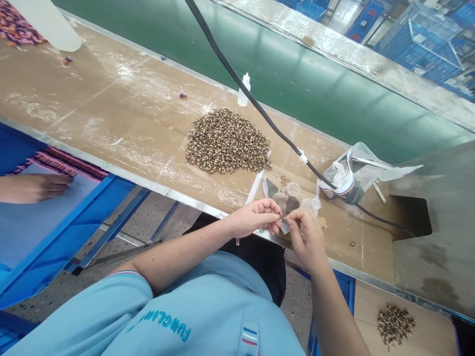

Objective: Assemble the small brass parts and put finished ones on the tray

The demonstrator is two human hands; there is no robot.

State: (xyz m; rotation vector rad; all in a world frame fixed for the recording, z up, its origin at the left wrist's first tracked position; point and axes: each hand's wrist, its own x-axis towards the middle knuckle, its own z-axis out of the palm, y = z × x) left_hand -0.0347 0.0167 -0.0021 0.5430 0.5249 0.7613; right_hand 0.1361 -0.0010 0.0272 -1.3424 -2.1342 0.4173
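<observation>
My left hand [261,217] is closed in a pinch at the table's front edge, with a tiny gold-and-dark part [280,217] at its fingertips. Facing it, fingertips almost meeting, my right hand [307,236] also pinches; what it holds is too small to name. Just behind both hands lies a grey-and-brown patterned cloth or pouch [285,201], partly covered by them. A clear plastic cup [310,205] stands by my right hand, beside a little heap of pale gold bits [322,223]. Beyond my left hand spreads a large pile of small gold-and-dark curled parts [228,141].
A white squeeze bottle [244,90] stands behind the pile. A black cable [241,81] crosses above the table to a clear container [365,165]. More parts [396,325] lie on cardboard at lower right. Another person's hand [35,188] rests over a blue tray [74,222] at left.
</observation>
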